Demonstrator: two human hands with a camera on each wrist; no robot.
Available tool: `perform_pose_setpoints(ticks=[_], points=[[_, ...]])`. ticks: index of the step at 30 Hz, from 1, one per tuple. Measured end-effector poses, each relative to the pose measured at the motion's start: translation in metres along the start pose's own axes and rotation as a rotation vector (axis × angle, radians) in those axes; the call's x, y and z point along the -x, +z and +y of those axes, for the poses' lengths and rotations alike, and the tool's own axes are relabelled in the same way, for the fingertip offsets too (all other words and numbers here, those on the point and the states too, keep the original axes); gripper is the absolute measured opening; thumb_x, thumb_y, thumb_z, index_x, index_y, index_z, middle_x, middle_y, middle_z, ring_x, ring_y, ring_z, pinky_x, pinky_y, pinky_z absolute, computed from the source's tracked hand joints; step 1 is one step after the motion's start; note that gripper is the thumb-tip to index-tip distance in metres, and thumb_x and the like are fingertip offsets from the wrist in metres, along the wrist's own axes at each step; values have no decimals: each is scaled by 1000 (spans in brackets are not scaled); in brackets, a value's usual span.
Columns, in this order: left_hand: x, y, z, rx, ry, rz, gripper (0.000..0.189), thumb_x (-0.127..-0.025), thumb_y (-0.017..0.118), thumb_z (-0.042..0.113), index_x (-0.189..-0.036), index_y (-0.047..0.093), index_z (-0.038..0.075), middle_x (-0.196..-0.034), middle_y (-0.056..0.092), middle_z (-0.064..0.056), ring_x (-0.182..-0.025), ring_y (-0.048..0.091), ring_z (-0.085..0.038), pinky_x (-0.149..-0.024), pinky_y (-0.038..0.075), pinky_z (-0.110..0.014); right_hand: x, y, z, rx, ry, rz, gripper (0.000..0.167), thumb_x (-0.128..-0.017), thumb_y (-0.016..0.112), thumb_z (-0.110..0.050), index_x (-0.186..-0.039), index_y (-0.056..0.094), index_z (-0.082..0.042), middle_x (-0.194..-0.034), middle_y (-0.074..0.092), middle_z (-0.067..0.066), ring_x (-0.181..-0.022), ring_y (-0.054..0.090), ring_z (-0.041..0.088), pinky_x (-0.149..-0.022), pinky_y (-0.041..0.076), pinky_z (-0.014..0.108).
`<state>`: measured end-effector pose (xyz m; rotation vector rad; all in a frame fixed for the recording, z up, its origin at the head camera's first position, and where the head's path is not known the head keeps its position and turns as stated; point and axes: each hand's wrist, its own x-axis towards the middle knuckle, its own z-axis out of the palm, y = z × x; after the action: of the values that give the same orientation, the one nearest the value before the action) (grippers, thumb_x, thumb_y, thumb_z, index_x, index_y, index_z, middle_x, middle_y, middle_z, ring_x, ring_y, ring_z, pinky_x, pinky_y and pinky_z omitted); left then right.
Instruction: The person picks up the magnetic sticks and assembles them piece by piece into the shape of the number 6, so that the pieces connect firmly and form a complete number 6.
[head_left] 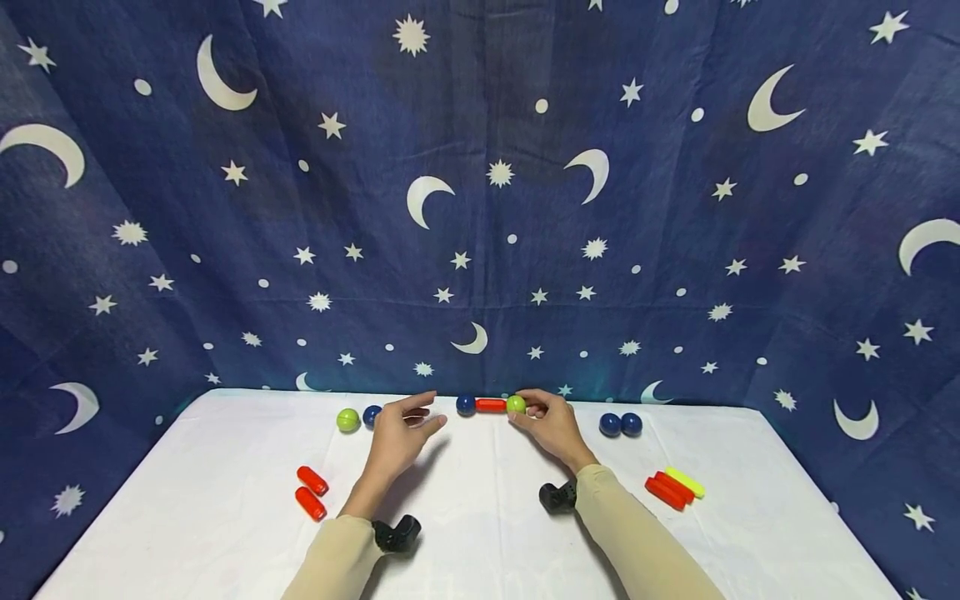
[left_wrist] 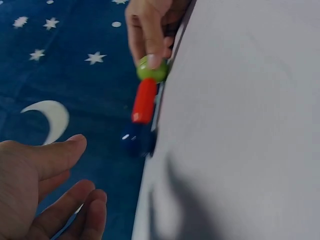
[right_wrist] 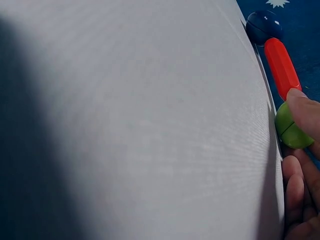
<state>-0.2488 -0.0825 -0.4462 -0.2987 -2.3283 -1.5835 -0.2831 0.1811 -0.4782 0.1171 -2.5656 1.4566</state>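
My right hand [head_left: 553, 427] pinches a green ball [head_left: 515, 404] between thumb and fingers near the table's far edge. That ball meets one end of a red rod [head_left: 491, 405], and a dark blue ball [head_left: 466, 406] sits at the rod's other end. In the right wrist view, the thumb presses over the green ball [right_wrist: 290, 130], close to the tip of the red rod [right_wrist: 282, 67]. To the left of this row, my left hand [head_left: 395, 437] hovers with fingers apart, holding nothing. The left wrist view shows its loosely bent fingers [left_wrist: 55, 205] apart from the blue ball [left_wrist: 136, 140].
Another green ball [head_left: 348, 420] and a blue ball [head_left: 371, 417], partly behind the left hand, lie at left. Two red rods [head_left: 312, 481] rest nearer. At right are two blue balls [head_left: 621, 425], two red rods [head_left: 670, 490] and a yellow rod [head_left: 686, 482]. A starry cloth [head_left: 487, 250] hangs behind.
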Motion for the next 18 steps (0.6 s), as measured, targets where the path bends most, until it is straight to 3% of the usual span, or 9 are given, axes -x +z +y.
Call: perform_pose_setpoints(ticks=[6, 15, 18], points=[[17, -41, 3, -32, -3, -27, 37, -82, 82, -1, -118, 73, -3, -113, 72, -18, -101, 69, -40, -91, 56, -48, 1, 0, 1, -9, 17, 2, 38, -82, 85, -12, -118, 74, -7, -98, 70, 2, -82, 56, 15, -72, 48, 25], [42, -110, -4, -275, 6, -26, 37, -82, 84, 5, -117, 74, -1, -108, 75, -15, -95, 71, -33, -88, 57, -49, 0, 2, 4, -17, 8, -3, 37, -82, 85, -14, -117, 74, -7, -97, 71, 2, -82, 57, 14, -73, 49, 26], [49, -130, -11, -335, -24, -39, 38, -83, 85, 9, -118, 73, -1, -109, 74, -16, -97, 70, -32, -88, 56, -50, -1, 2, 4, -18, 5, 0, 37, -82, 86, -14, -117, 74, -7, -97, 71, 1, -82, 57, 14, -73, 50, 27]])
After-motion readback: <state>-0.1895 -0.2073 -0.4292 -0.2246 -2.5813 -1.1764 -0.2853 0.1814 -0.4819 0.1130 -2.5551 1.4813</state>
